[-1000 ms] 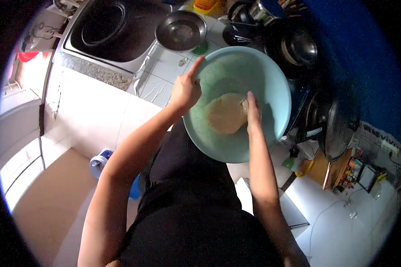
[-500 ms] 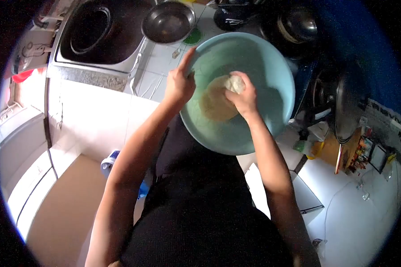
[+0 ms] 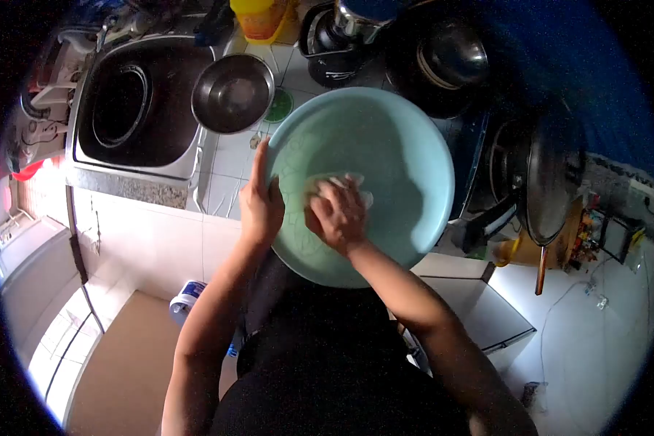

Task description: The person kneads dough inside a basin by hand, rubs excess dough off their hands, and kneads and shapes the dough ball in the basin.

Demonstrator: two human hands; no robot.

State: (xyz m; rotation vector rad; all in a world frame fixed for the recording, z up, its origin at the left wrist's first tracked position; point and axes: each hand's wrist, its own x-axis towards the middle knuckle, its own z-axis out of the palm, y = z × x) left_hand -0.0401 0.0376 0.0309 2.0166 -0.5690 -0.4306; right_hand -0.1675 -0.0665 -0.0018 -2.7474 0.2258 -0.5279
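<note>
A large pale turquoise basin (image 3: pixel 407 123) sits in front of my body at the counter's edge. My left hand (image 3: pixel 261 211) grips its left rim, one finger stretched up along the edge. Inside the basin, a lump of pale dough (image 3: pixel 367 198) lies near the middle. My right hand (image 3: pixel 340 218) presses down on it with bent fingers, and most of the lump is hidden under the hand. Bits of dough show around the knuckles.
A metal bowl (image 3: pixel 232 94) stands left of the basin, near a sink (image 3: pixel 171 166). Behind are a yellow container (image 3: pixel 261 18) and a dark appliance (image 3: pixel 330 58). A metal bowl (image 3: pixel 454 54) sits back right. A pan (image 3: pixel 548 182) hangs over the right side.
My right hand has moved left and lower in the basin, turning knuckles-up over the dough, which it covers more. The camera view has shifted, so the basin appears lower and further left.
</note>
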